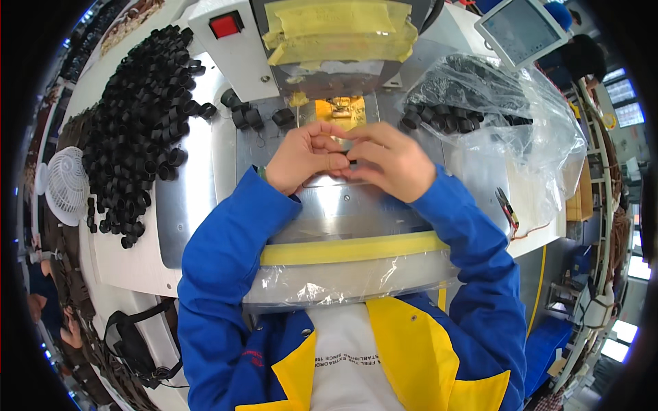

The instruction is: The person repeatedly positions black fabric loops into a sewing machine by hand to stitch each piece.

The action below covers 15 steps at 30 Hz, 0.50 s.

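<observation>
My left hand (pixel 306 159) and my right hand (pixel 392 160) meet over the metal work plate (pixel 322 214), fingertips pinched together. Between them shows a bit of a small black piece (pixel 352 162), mostly covered by the fingers; its full shape cannot be made out. Just beyond my fingers is a brass-coloured fixture (pixel 340 107) on a yellow-taped base, under the machine's head. Loose black rings (pixel 247 118) lie on the plate beyond my left hand. More black rings (pixel 442 118) rest beyond my right hand, beside a clear plastic bag (pixel 514 103).
A large heap of black rings (pixel 140 116) covers the left of the table. The machine (pixel 339 38) with yellow tape and a red switch (pixel 226 25) stands ahead. At right are cutters (pixel 507 209) and a screen (pixel 522 31); at left, a white fan (pixel 66 186).
</observation>
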{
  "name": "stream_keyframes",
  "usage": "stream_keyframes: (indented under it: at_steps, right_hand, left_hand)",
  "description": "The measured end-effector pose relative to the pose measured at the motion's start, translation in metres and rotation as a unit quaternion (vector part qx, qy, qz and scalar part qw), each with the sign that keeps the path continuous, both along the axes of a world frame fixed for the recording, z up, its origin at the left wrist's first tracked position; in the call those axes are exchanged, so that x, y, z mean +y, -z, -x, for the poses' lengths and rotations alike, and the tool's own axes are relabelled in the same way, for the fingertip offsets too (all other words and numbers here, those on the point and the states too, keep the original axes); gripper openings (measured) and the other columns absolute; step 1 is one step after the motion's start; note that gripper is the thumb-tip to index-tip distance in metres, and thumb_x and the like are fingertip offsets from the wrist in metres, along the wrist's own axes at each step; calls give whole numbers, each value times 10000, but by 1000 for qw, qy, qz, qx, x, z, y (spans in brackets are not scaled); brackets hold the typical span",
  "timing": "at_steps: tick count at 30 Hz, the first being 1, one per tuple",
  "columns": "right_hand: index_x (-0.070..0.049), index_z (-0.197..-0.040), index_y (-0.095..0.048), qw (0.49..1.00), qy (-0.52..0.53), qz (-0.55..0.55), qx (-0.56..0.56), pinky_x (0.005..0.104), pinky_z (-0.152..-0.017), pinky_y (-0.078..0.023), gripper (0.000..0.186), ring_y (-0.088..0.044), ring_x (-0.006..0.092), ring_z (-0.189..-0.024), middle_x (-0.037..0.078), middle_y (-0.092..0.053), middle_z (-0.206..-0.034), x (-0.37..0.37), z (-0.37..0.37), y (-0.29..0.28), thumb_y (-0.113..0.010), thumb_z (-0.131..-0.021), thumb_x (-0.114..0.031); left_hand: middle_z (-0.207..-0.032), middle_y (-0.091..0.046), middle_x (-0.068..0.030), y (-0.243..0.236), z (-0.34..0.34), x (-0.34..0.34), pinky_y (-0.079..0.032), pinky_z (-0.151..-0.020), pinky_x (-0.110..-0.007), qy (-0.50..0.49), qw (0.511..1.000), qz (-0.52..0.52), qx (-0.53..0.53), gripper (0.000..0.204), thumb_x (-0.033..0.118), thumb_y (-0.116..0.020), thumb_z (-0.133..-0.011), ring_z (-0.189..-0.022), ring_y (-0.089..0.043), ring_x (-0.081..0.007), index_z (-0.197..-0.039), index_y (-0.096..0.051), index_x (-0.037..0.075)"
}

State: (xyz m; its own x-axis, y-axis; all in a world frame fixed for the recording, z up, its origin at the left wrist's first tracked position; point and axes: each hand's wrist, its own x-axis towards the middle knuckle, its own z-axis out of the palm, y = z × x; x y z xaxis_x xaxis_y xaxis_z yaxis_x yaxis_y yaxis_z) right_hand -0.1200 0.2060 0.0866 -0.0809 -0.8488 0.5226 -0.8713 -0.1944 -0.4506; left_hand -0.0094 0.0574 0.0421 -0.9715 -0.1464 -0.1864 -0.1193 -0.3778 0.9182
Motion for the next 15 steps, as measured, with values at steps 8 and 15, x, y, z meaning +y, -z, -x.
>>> stream_keyframes:
  at_steps: [8, 15]
  right_hand:
    - [-13, -759, -580, 960, 145, -67, -229, 257, -543, -467, 200, -578, 136, -586, 80, -572, -670, -19, 25, 44, -723, -635, -77]
    - [-41, -819, -579, 975, 140, -55, -162, 249, -563, -464, 237, -572, 170, -648, 71, -543, -695, -29, 40, 62, -721, -631, -73]
  left_hand:
    - [-818, -605, -103, 3, -1, -3, -484, -593, -265, -116, 915, 378, 76, 243, 32, -620, -739, -673, -585, -208, -955, -512, -5]
    - [-879, -578, -75, 20, 26, -9, -394, -740, -355, -215, 620, 740, 148, 79, 88, -573, -752, -784, -553, -264, -814, -588, 41]
